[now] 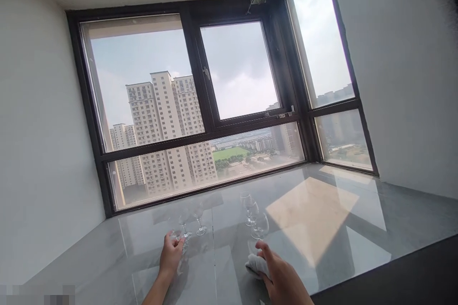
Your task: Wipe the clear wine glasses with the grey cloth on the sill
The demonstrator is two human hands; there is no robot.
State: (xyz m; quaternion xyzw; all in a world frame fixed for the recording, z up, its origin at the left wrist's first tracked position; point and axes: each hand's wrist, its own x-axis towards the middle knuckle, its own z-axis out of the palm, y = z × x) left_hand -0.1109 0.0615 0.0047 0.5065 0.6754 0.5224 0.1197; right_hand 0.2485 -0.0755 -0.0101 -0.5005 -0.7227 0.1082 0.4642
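My left hand (171, 256) is closed, with thumb and fingertips at the lower part of a clear stemmed glass (175, 227) on the left of the sill. Two more stemmed glasses, one close beside it (183, 227) and another a little farther right (201, 224), stand next to that hand. My right hand (277, 269) grips a crumpled white cloth (255, 265). Just beyond the cloth is a rounded clear glass (260, 227), with two others behind it, a middle one (251, 212) and a far one (245, 200). Their exact outlines are faint against the shiny surface.
The glossy grey tiled sill (229, 267) has a sunlit patch and ends at a dark front edge on the right. Dark-framed windows (193, 81) meet at the back right corner. A white wall (43, 128) closes the left side, another (400, 81) the right.
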